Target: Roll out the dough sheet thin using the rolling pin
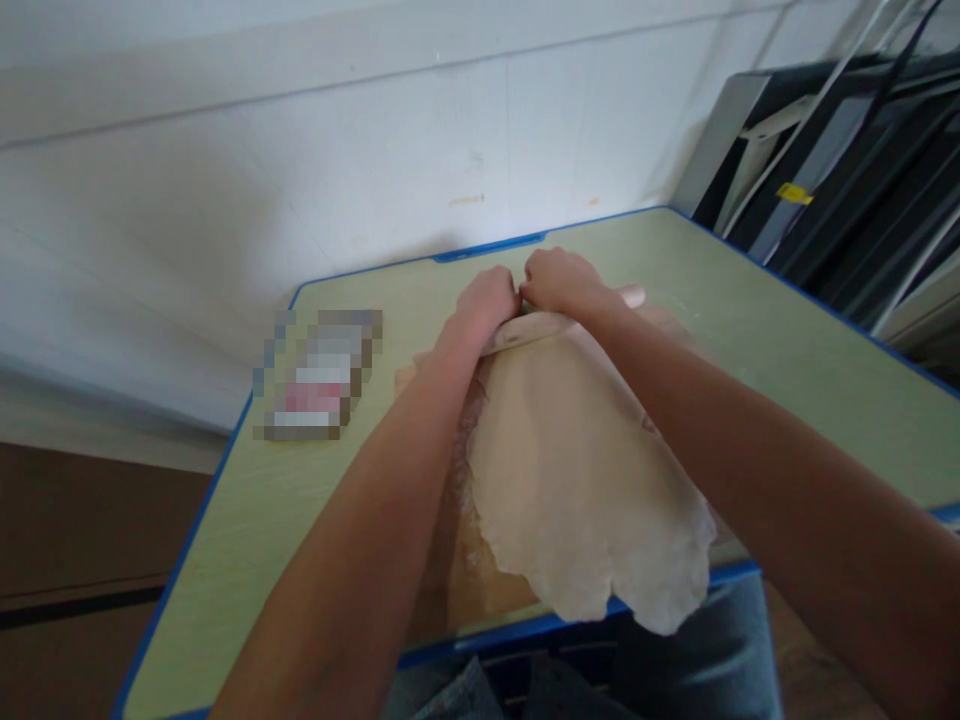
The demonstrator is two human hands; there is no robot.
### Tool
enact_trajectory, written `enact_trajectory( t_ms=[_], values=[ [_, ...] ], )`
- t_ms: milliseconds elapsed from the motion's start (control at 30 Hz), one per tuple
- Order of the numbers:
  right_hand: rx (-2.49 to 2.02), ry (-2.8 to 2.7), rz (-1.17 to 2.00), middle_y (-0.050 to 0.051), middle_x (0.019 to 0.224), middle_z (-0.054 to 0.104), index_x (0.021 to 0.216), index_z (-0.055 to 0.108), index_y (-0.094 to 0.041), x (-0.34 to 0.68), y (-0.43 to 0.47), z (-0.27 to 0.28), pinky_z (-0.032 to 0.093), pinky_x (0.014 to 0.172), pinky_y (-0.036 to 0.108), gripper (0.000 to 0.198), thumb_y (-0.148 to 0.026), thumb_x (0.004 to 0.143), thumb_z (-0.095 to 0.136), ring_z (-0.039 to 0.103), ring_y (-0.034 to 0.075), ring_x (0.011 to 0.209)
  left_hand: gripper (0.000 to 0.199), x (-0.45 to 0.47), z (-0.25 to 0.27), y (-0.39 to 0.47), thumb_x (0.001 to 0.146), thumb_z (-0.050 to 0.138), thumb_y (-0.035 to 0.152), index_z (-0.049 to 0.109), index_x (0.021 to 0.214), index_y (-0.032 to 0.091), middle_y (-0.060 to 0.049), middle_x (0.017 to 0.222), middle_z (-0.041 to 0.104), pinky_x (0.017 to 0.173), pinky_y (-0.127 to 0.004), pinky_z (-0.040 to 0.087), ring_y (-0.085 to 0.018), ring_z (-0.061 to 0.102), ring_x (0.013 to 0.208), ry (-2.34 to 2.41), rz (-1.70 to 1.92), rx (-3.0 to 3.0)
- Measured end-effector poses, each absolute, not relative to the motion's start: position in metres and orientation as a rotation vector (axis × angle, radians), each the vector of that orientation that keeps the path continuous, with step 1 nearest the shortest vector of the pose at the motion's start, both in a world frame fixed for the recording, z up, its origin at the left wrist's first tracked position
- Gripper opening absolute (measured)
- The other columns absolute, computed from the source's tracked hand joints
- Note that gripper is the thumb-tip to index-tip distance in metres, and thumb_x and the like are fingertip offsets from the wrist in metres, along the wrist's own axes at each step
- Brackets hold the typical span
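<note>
A wide, thin sheet of dough (585, 470) spreads over a floured wooden board (487, 575). Its ragged near edge hangs past the table's front edge. At the far end the dough wraps around a rolling pin (633, 295), whose bare right end sticks out beyond my right forearm. My left hand (491, 295) and my right hand (559, 278) are side by side over the middle of the wrapped pin, fingers curled closed around it. The fingertips are hidden behind the knuckles, and my forearms cover parts of the board and the dough's sides.
The board lies on a pale green table (787, 380) with a blue rim. A blurred-out flat object (319, 375) rests at the left. A white wall (375, 170) stands behind the table, and dark flat panels (862, 180) lean at the right.
</note>
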State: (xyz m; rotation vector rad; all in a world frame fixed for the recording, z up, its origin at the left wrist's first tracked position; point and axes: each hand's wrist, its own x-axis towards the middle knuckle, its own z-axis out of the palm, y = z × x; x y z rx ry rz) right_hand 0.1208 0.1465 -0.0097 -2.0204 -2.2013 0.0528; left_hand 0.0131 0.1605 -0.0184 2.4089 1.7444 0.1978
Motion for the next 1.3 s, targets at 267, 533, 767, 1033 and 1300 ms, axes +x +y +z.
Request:
enact_trajectory(
  t_ms=[267, 533, 767, 1033, 1300],
  values=[
    [-1.997, -2.260, 0.000, 0.016, 0.105, 0.062, 0.103, 0.062, -0.013, 0.111, 0.158, -0.017, 0.042, 0.077, 0.032, 0.033, -0.018, 0.081, 0.039, 0.057, 0.025, 0.096, 0.029, 0.015, -0.023, 0.162, 0.084, 0.036, 0.021, 0.059, 0.099, 0.014, -0.012, 0.103, 0.062, 0.077, -0.029, 0.041, -0.021, 0.057, 0.093, 1.818, 0.256, 2.477],
    [-2.065, -2.269, 0.006, 0.016, 0.101, 0.064, 0.099, 0.063, -0.015, 0.112, 0.144, -0.013, 0.043, 0.074, 0.030, 0.032, -0.021, 0.083, 0.036, 0.059, 0.024, 0.093, 0.027, 0.012, -0.018, 0.147, 0.082, 0.038, 0.021, 0.062, 0.093, 0.014, -0.013, 0.096, 0.064, 0.072, -0.030, 0.045, -0.023, 0.060, 0.088, 1.788, 0.176, 2.494],
    [-2.042, -2.299, -0.050, 0.018, 0.099, 0.064, 0.100, 0.062, -0.013, 0.111, 0.139, -0.011, 0.045, 0.070, 0.031, 0.031, -0.021, 0.083, 0.037, 0.061, 0.025, 0.091, 0.039, -0.002, -0.008, 0.107, 0.089, 0.028, 0.032, 0.063, 0.089, 0.016, -0.011, 0.093, 0.066, 0.071, -0.029, 0.045, -0.020, 0.062, 0.085, 1.824, 0.209, 2.438],
    [-2.036, -2.327, -0.056, 0.018, 0.098, 0.064, 0.099, 0.063, -0.014, 0.108, 0.138, -0.010, 0.044, 0.071, 0.029, 0.032, -0.019, 0.084, 0.035, 0.061, 0.022, 0.092, 0.056, -0.016, -0.013, 0.089, 0.089, 0.018, 0.050, 0.064, 0.087, 0.018, -0.010, 0.088, 0.066, 0.068, -0.031, 0.045, -0.021, 0.062, 0.079, 1.749, 0.213, 2.629],
    [-2.034, -2.375, -0.033, 0.019, 0.096, 0.065, 0.096, 0.063, -0.011, 0.106, 0.140, -0.008, 0.044, 0.067, 0.028, 0.032, -0.020, 0.084, 0.035, 0.062, 0.024, 0.088, 0.072, -0.014, -0.010, 0.083, 0.088, 0.009, 0.053, 0.067, 0.082, 0.012, -0.014, 0.080, 0.066, 0.065, -0.034, 0.045, -0.025, 0.063, 0.077, 1.803, 0.143, 2.640]
  ],
)
